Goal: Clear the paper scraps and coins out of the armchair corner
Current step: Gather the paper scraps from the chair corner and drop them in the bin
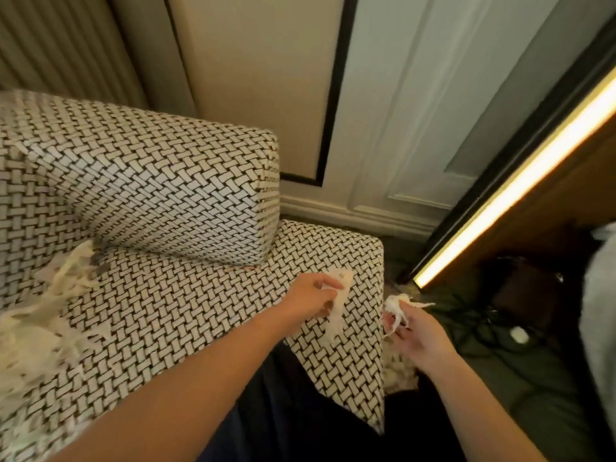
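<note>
So both hands are loaded up with paper right now. The left hand (311,295) is curled over and pinching a longish paper scrap (337,315) just above the front right part of the armchair seat (200,295). The right hand (418,338) sits just off the seat's edge, palm up, fingers loosely closed on a wad of shredded bits (395,306).

My read is we're mid-way through, paper being gathered but not dumped anywhere yet. No bin in sight.

Over in the armchair corner (96,258), where the seat meets the arm cushion (150,181), there's something darkish, too blurry to call as coins or scraps. A fringed throw (50,311) partly covers that spot. I can't spot any coins, so that part looks undone.
</note>
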A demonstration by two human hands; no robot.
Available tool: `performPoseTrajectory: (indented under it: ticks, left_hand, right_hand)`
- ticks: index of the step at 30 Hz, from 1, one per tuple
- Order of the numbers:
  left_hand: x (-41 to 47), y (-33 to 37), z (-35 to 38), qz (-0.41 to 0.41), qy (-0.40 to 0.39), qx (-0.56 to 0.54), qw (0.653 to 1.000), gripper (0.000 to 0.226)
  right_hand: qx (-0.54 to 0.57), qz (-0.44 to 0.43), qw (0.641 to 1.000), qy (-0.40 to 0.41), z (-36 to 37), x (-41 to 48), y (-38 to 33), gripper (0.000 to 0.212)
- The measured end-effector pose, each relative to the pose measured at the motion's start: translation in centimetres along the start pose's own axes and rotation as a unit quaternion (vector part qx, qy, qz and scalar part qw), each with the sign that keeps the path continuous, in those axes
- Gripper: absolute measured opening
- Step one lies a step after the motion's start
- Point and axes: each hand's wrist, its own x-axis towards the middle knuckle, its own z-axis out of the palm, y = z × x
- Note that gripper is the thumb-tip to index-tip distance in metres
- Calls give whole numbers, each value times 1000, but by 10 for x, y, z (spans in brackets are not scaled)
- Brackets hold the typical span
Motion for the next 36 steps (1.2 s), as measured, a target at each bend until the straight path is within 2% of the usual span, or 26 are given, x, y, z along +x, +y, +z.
performPoseTrajectory:
  ticks: [3,12,18,27,36]
  left_hand:
    - [14,5,37,-45,-43,-24,998,20]
    - [44,12,134,-138,-134,-54,980,25]
    - [47,11,154,-144,-175,-10,974,50]
    - [47,7,151,-144,-137,3,980,44]
    - [29,15,118,-112,-116,-24,987,36]
  right_hand:
    - [16,-13,1000,15,-29,4,-10,9]
    - [53,41,996,65,-106,36,-19,14]
    - [97,61,991,72,-123,46,-19,18]
    - [129,72,987,61,-122,52,-22,51]
    - [76,36,996,31,-96,25,-31,49]
